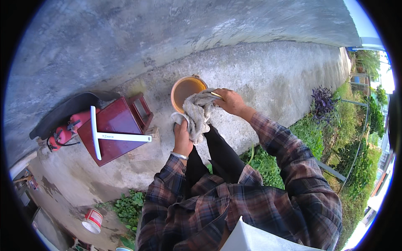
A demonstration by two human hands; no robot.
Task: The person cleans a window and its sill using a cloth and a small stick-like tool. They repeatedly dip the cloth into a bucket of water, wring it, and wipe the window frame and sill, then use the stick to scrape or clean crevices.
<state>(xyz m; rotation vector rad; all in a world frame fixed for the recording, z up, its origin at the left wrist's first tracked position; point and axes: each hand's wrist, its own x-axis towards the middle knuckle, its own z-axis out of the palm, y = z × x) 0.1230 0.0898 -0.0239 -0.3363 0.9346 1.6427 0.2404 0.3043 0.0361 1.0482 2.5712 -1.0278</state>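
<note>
A wet-looking grey fluffy cloth hangs bunched between my two hands, over the near rim of an orange bucket. Brownish liquid shows inside the bucket. My left hand, with a silver bracelet at the wrist, grips the cloth's lower left end, where a pale curved edge stands up. On the other side, my right hand is closed around the upper right end. A thin yellow strip sticks out by its fingers; whether it belongs to the cloth is unclear.
Left of the bucket, a white T-shaped tool lies on a dark red stool. Red fire extinguishers and a black curved sheet are beyond it. A concrete wall runs ahead; plants and a wire fence line the right.
</note>
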